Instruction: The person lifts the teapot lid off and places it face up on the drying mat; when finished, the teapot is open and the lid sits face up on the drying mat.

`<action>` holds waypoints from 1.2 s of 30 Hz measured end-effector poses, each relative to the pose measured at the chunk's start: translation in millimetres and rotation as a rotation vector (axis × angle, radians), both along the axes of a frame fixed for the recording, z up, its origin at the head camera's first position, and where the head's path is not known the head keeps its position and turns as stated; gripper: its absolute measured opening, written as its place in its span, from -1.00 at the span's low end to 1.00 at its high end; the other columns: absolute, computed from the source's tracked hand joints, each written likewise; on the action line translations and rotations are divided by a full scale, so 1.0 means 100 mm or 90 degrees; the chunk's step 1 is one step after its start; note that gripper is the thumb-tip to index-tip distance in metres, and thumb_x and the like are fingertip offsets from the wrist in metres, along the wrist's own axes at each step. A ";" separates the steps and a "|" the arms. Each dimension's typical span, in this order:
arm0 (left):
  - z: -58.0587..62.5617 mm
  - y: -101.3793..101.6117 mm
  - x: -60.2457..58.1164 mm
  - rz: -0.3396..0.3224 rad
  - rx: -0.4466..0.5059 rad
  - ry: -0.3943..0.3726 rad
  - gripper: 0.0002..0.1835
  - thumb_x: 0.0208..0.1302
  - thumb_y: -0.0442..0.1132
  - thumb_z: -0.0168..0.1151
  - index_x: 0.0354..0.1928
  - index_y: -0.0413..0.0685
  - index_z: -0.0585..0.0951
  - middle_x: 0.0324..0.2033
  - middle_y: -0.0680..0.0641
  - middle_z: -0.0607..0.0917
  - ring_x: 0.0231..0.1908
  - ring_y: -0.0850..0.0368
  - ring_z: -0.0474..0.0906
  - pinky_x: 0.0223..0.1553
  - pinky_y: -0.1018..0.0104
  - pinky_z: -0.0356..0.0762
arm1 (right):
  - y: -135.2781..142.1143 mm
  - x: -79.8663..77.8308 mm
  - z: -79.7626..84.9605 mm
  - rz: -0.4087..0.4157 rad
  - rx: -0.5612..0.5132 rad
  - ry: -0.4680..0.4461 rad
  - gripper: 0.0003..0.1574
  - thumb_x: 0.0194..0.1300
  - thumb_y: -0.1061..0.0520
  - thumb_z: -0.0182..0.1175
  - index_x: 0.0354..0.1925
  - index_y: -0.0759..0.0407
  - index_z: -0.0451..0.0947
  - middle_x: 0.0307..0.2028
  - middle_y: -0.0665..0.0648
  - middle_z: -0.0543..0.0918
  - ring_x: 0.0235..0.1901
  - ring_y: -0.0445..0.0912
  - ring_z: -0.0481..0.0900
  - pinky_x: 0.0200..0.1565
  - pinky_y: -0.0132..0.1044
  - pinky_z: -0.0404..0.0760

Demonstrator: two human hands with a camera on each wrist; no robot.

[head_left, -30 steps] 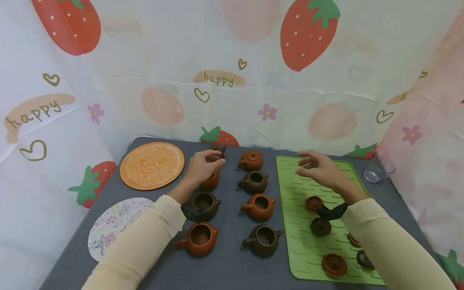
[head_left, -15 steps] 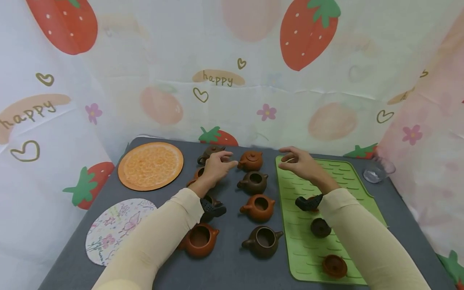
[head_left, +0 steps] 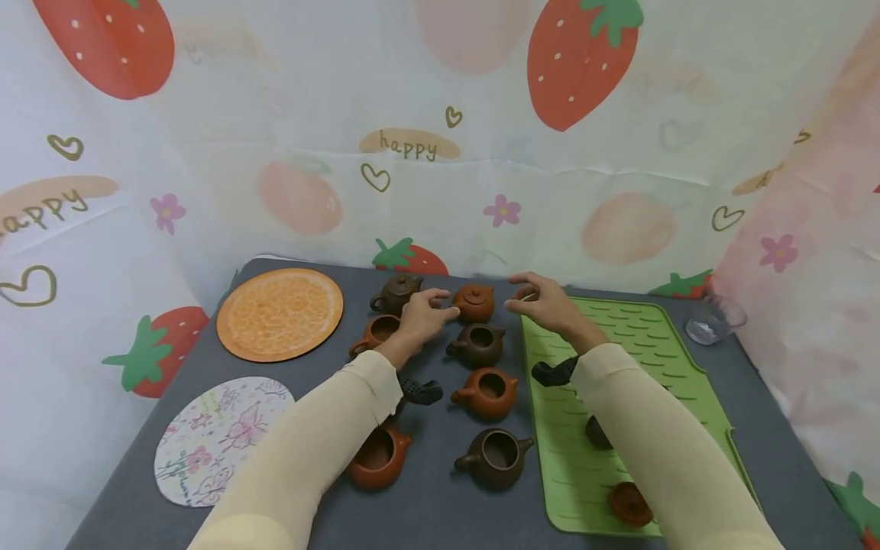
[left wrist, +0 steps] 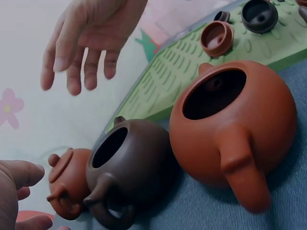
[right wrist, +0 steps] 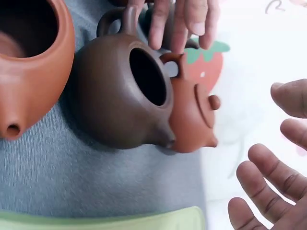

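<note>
Between my hands at the back stands a reddish-brown clay teapot [head_left: 474, 303] with its lid on. My left hand [head_left: 425, 315] hovers just left of it with relaxed fingers, holding nothing. To the teapot's right, my right hand [head_left: 548, 305] hangs above the mat's back left corner, fingers loosely bent and holding nothing. Nearer to me in the same column are a dark brown teapot [left wrist: 132, 153], a reddish teapot [left wrist: 240, 129] and another dark teapot [head_left: 494, 458], all lidless. Beyond my left hand sits a dark teapot [head_left: 397, 294] with its lid on.
Left of that column, a lidless reddish teapot [head_left: 371, 334] and another reddish teapot [head_left: 378, 462] stand partly behind my left arm. The green mat [head_left: 557, 473] on the right bears several loose lids. An orange round mat [head_left: 280, 315], a patterned round mat [head_left: 223, 443] and a glass pitcher [head_left: 711, 321] lie farther out.
My left hand has moved right, away from the dark lidded teapot, which is now uncovered to view. My right hand has moved left across the green mat, closer to the reddish lidded teapot.
</note>
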State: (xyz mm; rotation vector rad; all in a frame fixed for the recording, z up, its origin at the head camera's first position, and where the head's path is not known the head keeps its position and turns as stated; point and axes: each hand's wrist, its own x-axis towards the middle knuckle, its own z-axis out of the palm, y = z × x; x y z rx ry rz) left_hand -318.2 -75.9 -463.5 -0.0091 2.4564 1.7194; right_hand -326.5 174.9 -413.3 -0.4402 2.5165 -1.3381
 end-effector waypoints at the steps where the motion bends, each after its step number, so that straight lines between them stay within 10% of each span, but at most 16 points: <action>1: -0.01 0.01 -0.01 0.003 0.002 -0.004 -0.52 0.30 -0.15 0.31 0.24 -0.04 0.54 0.16 -0.25 0.50 0.10 -0.16 0.42 -0.07 0.00 0.49 | -0.02 -0.02 -0.03 -0.005 0.001 0.001 -0.38 0.37 0.08 0.21 0.33 0.15 0.32 0.02 0.31 0.51 -0.02 0.14 0.53 -0.01 0.10 0.47; 13: -0.13 0.11 -0.07 0.048 -0.020 -0.055 -0.65 0.33 -0.13 0.27 0.13 -0.01 0.61 -0.11 -0.08 0.63 -0.29 0.03 0.54 -0.41 0.21 0.49 | -0.30 -0.18 -0.20 -0.064 0.019 0.011 -0.46 0.36 0.08 0.22 0.26 0.13 0.40 -0.08 0.27 0.55 -0.09 0.13 0.53 -0.06 0.05 0.49; 36: -0.12 0.24 -0.11 0.134 -0.068 -0.095 -0.79 0.34 -0.05 0.25 -0.12 0.07 0.74 -0.06 -0.11 0.58 -0.08 -0.08 0.42 -0.48 0.13 0.51 | -0.65 -0.26 -0.39 -0.145 0.079 0.060 -0.52 0.35 0.03 0.24 0.16 0.19 0.48 -0.09 0.25 0.56 -0.16 0.12 0.54 -0.16 -0.03 0.54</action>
